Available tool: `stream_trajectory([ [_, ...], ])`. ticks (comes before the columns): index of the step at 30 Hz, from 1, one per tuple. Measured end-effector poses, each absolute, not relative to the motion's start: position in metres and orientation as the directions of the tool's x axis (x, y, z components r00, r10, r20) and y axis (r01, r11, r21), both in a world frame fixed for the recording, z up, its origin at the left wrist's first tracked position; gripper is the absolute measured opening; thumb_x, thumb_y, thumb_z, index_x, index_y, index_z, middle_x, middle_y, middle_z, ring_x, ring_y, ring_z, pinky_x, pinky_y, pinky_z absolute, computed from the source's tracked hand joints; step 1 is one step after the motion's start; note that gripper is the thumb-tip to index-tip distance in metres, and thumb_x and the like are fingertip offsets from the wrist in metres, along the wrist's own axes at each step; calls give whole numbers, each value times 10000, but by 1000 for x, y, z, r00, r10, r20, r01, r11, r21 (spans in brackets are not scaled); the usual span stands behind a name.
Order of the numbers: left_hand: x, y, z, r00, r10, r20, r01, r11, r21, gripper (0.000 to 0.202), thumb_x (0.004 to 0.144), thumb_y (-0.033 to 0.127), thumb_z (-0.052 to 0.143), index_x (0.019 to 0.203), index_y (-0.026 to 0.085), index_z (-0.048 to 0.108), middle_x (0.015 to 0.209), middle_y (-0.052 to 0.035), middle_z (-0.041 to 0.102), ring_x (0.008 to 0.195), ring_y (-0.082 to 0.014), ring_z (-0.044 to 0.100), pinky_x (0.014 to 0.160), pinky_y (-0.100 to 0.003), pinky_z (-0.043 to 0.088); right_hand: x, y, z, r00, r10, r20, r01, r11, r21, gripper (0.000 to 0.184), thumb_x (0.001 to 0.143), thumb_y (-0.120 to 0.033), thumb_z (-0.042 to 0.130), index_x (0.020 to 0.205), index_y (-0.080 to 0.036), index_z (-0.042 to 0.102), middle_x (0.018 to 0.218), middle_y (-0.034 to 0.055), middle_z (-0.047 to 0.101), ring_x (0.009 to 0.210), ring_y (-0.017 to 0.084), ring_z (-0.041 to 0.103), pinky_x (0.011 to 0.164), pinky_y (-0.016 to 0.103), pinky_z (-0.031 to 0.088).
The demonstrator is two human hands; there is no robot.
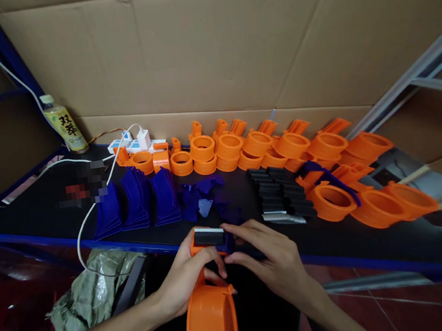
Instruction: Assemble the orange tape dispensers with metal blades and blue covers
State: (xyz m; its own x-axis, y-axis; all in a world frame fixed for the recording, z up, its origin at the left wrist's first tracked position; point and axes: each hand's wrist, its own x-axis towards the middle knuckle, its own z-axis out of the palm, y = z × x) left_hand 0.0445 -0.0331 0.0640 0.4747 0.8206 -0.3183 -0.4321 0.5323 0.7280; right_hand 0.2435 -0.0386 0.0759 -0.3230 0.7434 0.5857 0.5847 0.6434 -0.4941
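Observation:
My left hand (184,281) grips an orange plastic tape-dispenser body (211,324) by its neck, its round ring hanging toward me. At the top of that body sits a black toothed cutter piece (209,236). My right hand (270,257) pinches a small blue part (228,242) against the right side of the cutter end. Both hands work at the near edge of the black table (45,214).
Rows of orange dispenser bodies (259,146) line the back and right. Stacks of blue curved parts (137,203), loose blue pieces (205,198) and stacked black cutters (281,192) lie mid-table. A drink bottle (65,125), power strip (134,143) and white cable (84,224) are left.

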Motion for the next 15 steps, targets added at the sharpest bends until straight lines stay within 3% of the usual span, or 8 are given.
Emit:
stream_trajectory([
  [5,47,-34,62,467,836,-287,-384,485,786,323,833,255,666,1115,215,512,624,53,604,527,-111,583,566,-247,554,239,-45,72,-291,748,597,591,631,-503,393,928,-278,701,1314,-217,655,992,75,748,879,200,714,787,320,603],
  [15,46,-35,61,467,828,-311,-383,506,773,321,814,273,646,1107,210,530,582,59,594,497,-123,573,521,-248,532,233,-48,61,-311,706,636,612,661,-434,372,991,-286,606,1348,-182,591,1141,105,739,1011,204,708,873,318,585],
])
